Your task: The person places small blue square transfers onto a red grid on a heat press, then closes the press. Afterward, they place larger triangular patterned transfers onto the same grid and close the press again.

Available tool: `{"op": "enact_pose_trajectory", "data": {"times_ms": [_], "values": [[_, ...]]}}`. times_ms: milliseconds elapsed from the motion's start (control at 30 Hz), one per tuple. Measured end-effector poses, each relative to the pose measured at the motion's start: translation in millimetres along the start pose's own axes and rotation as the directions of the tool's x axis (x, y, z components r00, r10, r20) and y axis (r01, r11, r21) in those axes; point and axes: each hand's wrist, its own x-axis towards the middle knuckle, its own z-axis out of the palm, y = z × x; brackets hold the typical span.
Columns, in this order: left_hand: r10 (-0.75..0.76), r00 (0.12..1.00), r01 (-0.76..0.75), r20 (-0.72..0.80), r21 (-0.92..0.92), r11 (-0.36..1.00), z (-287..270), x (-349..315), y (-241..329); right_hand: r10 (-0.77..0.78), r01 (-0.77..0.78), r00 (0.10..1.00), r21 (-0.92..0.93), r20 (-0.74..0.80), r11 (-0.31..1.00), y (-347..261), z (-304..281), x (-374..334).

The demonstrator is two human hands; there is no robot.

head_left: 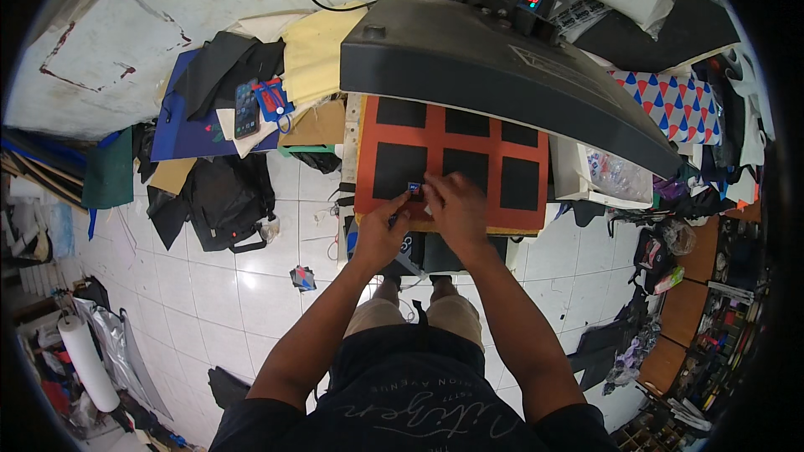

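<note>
A small blue square patch [414,187] lies on one of several black fabric pieces [394,164] set in an orange-red frame sheet [434,144]. My left hand [383,237] reaches the patch from the near left, its index fingertip at the patch's lower edge. Something dark blue shows between that hand's curled fingers, too small to name. On the other side, my right hand [458,211] has its fingertips drawn together beside the patch. A tiny pale scrap peeks out under them; whether it is gripped is hidden.
The heat press's raised dark upper plate [494,67] overhangs the sheet's far side. Left of it lie a phone [246,109], dark fabric and yellow cloth [316,46]. A white box [615,174] holding plastic bags stands at the right. A black bag [224,201] hangs at left.
</note>
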Motion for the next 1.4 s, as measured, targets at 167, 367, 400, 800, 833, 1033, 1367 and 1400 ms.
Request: {"op": "enact_pose_trajectory", "data": {"times_ms": [167, 367, 400, 800, 833, 1033, 1367, 1400], "values": [[-0.037, 0.999, 0.037, 0.003, 0.017, 0.999, -3, -2, 12, 0.075, -0.072, 0.994, -0.033, 0.078, 0.997, 6, -23, -18], [0.019, 0.998, -0.019, -0.051, 0.003, 1.000, -1, -4, 7, -0.007, 0.010, 0.997, -0.037, 0.077, 0.999, -1, -15, -43], [0.034, 0.997, -0.034, -0.064, 0.006, 0.999, -2, -7, 6, -0.007, 0.011, 0.996, -0.041, 0.090, 0.999, -2, -13, -44], [-0.385, 0.919, 0.385, 0.088, -0.419, 0.823, -2, -36, 0, -0.057, 0.058, 0.997, -0.021, 0.047, 0.998, 4, -2, -49], [-0.391, 0.916, 0.393, 0.090, -0.395, 0.830, -2, -37, 2, -0.047, 0.048, 0.998, -0.003, 0.050, 0.999, 3, -2, -48], [-0.324, 0.945, 0.320, 0.029, -0.270, 0.908, -9, -32, 6, 0.009, -0.012, 0.992, 0.020, 0.126, 1.000, 1, -8, -31], [0.232, 0.971, -0.213, -0.060, 0.227, 0.950, -21, 24, 13, -0.062, 0.066, 0.997, -0.067, 0.054, 0.996, -1, 11, -3], [0.230, 0.972, -0.212, -0.048, 0.244, 0.946, -21, 26, 13, -0.052, 0.056, 0.996, -0.069, 0.069, 0.996, -1, 11, -3]]}}
